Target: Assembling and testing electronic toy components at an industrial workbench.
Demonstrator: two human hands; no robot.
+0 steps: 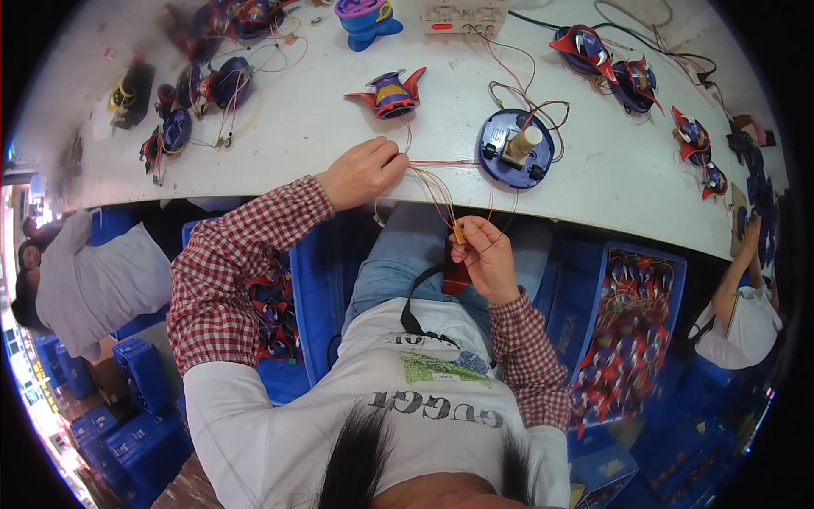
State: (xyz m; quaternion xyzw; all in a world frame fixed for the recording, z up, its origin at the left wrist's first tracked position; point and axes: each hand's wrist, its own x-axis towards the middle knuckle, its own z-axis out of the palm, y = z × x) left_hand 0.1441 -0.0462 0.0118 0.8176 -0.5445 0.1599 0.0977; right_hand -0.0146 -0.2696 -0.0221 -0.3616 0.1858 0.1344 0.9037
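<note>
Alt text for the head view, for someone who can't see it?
A person's left hand pinches thin wires while the right hand holds a small tan piece. On the white table ahead sit a round purple base and a red-winged part.

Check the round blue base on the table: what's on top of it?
On the round blue base stands a pale cylinder above a small block, with black pieces near the rim; red wires meet its left edge. The surface directly under the block is hidden.

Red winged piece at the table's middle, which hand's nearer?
Left. The left hand is just below the red winged piece in the picture; the right hand is farther down and rightward.
</note>
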